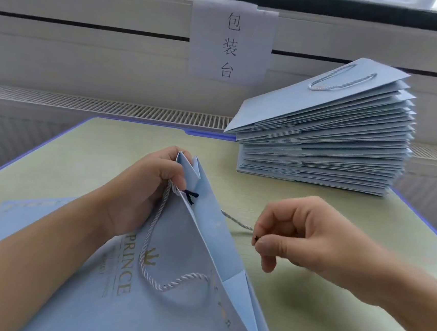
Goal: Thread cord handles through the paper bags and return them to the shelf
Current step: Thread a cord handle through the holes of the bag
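A light blue paper bag (205,238) printed with "PRINCE" and a gold crown is tilted up off the table in front of me. My left hand (143,184) grips its top edge at the far corner. A white twisted cord handle (151,239) hangs in a loop across the bag's printed face, and a dark cord tip (191,195) pokes through a hole near my left thumb. My right hand (293,234) pinches the dark end of a second cord (236,220) that runs out from behind the bag's right side.
A tall stack of flat blue bags (326,138) with cord handles sits at the back right of the green table (330,323). Another flat blue bag (20,218) lies under my left forearm. A paper sign (230,41) hangs on the wall behind, above a radiator grille.
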Available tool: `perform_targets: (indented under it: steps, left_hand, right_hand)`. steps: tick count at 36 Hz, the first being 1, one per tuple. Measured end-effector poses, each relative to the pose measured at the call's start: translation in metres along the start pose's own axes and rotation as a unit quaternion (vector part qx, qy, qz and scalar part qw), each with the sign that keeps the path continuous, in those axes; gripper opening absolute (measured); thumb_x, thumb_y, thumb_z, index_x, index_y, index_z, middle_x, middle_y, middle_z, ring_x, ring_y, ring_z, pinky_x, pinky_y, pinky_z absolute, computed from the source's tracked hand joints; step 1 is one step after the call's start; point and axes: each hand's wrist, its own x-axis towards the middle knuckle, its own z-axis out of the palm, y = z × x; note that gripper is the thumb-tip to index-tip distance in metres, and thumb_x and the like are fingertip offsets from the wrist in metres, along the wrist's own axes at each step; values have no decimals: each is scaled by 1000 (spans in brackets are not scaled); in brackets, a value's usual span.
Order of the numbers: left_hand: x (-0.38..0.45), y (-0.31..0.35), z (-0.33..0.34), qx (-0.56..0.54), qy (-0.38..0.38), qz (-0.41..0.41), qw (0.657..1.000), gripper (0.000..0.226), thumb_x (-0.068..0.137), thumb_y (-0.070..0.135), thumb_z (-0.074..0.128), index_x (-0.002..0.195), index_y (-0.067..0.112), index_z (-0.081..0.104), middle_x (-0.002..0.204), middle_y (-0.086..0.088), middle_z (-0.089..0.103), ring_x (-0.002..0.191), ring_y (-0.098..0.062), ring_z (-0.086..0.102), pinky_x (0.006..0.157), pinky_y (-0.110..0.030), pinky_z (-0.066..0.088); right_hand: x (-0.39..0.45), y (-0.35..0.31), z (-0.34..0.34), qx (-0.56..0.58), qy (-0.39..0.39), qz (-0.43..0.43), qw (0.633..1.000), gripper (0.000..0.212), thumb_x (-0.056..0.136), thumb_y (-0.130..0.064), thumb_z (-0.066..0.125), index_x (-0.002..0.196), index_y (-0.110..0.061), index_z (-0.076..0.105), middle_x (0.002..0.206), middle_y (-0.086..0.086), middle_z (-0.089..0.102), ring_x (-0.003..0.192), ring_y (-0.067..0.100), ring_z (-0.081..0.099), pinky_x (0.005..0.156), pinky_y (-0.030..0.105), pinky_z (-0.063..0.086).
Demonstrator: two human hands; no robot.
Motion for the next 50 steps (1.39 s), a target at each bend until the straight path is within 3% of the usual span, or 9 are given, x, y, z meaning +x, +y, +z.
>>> perform_targets:
  steps: [8,11,22,26,30,36,40,43,50]
  left_hand:
    - [-1,0,0,-12,7,1,1000,29,48,3,44,75,14,45,64,-7,46,51,-19,45,44,-25,42]
    - [-1,1,1,-16,4,2,1000,28,48,3,43,74,13,44,64,-7,45,49,-19,44,43,-22,41]
    - [-2,0,1,-23,-1,2,1000,30,48,3,43,77,13,44,66,-8,45,50,-19,45,42,-23,42]
    - [-1,-1,-2,-17,0,-5,1000,30,49,5,45,78,14,44,72,-9,45,57,-22,45,47,-27,42]
    - [0,-1,-1,-13,2,1,1000,31,49,4,44,78,13,44,73,-9,44,56,-22,44,49,-26,40]
    - [0,-1,-1,-6,-1,4,1000,30,49,4,44,78,13,43,72,-8,45,55,-21,44,48,-23,40]
    - [1,-1,-1,-1,0,6,1000,28,50,4,44,76,13,43,67,-8,45,53,-21,44,49,-25,39]
    - [2,-3,-1,2,1,5,1000,27,49,4,45,74,13,44,67,-7,44,52,-21,44,50,-26,38]
    - [5,-7,2,5,2,3,1000,30,47,2,46,75,13,47,67,-9,46,50,-20,46,49,-26,39]
  right_hand:
    - [-2,-2,25,-80,-16,-42,996,16,84,-8,66,86,-19,77,71,-11,70,54,1,44,55,16,37]
    - [-5,-6,27,-80,-16,-41,996,27,85,1,63,75,-22,74,61,-17,65,48,-1,43,51,11,34]
    - [-7,-6,34,-87,-31,-59,994,34,88,-3,60,67,-29,69,64,-9,65,60,1,51,56,20,42]
    - [-7,-5,38,26,-49,-48,997,24,89,-2,62,80,-22,73,85,8,74,74,17,66,67,31,53]
    - [-5,3,39,135,-50,-13,989,12,79,-7,66,85,-18,62,88,22,70,72,23,64,65,27,53]
    - [-7,-1,33,221,-74,19,972,20,77,-2,58,93,-8,48,76,12,69,56,15,61,53,19,48]
    - [-11,-4,25,183,-84,-8,980,36,75,-13,60,109,-21,49,77,13,65,59,16,60,58,20,49]
    - [-13,-6,27,145,-94,-33,984,34,71,-31,65,103,-35,55,74,7,61,60,15,55,60,21,47]
    - [-10,-7,35,41,-64,-1,997,22,76,-16,61,94,-25,70,62,-10,56,59,11,46,58,22,38]
